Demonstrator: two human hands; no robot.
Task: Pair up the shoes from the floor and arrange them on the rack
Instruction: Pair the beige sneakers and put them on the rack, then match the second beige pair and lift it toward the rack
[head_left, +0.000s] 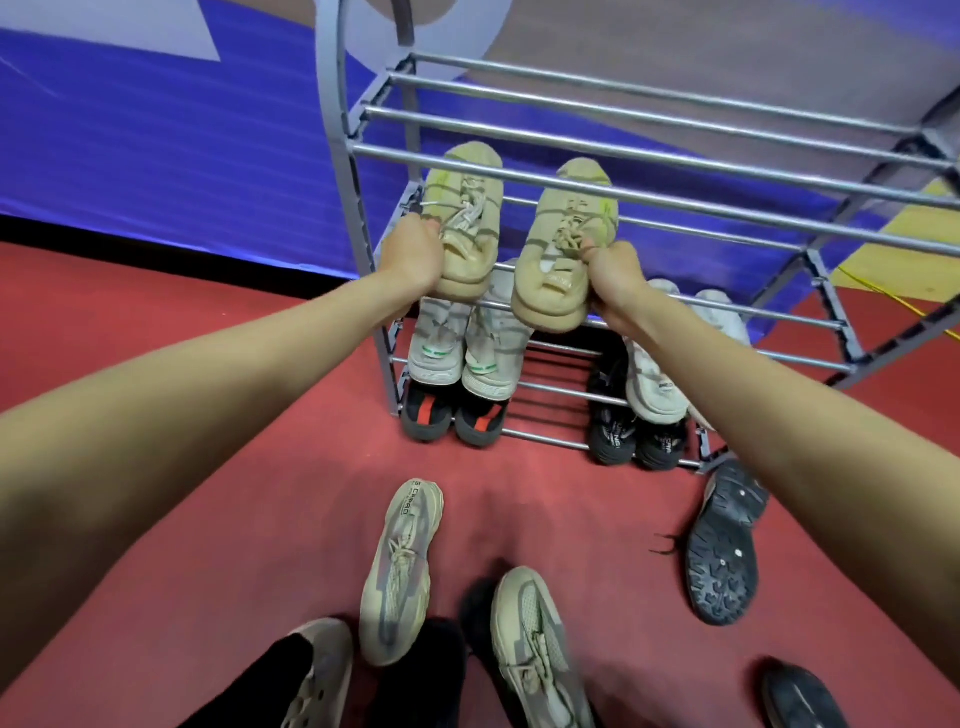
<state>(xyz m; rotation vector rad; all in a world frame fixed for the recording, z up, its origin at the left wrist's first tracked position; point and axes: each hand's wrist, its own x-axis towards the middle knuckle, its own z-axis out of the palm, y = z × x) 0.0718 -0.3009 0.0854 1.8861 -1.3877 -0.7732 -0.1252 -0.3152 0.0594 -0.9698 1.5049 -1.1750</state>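
Even bright indoor light, soft shadows on the red floor (260, 467), wide-angle bending at edges, slight blur throughout

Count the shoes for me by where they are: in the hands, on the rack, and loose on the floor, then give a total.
In the hands: 2, a tan shoe in the left hand and its match in the right hand
On the rack: 8
Loose on the floor: 4, not counting the one on the person's foot
Total: 14

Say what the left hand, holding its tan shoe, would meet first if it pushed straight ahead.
Probably the rack's second-tier bars: the tan shoe in the left hand already points its toe over them, under the top tier's front bar. Depth is unclear.
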